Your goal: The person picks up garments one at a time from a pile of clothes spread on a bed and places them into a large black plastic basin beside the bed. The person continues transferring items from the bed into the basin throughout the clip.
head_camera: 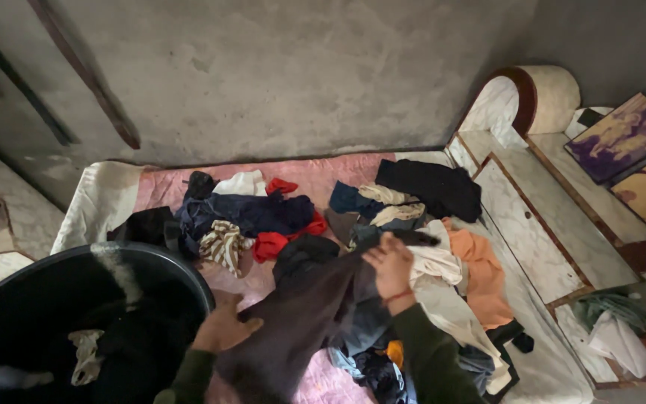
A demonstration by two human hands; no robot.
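A large black tub (76, 314) is seen at the lower left, with a pale cloth (84, 355) lying inside it. Just beside its rim, the left hand (224, 325) is laid flat, fingers spread, upon the lower edge of a dark brown garment (300, 314); nothing is clasped by it. The garment is spread across a pink bedsheet (315, 173) in the lower middle of the bed. Further back, a heap of clothing is noted: a navy garment (252, 213), a brown-and-white striped cloth (222, 245) and a red cloth (282, 241) lying against one another. The right hand (390, 265), with a red thread at the wrist, is closed on the upper edge of the dark brown garment, the cloth being gathered under the fingers. To its right, a cream garment (439, 273) and an orange garment (480, 273) are recorded side by side, with a black garment (431, 187) behind them. At the far right, a marble-patterned headboard ledge (525, 224) and two framed pictures (629, 153) are observed.
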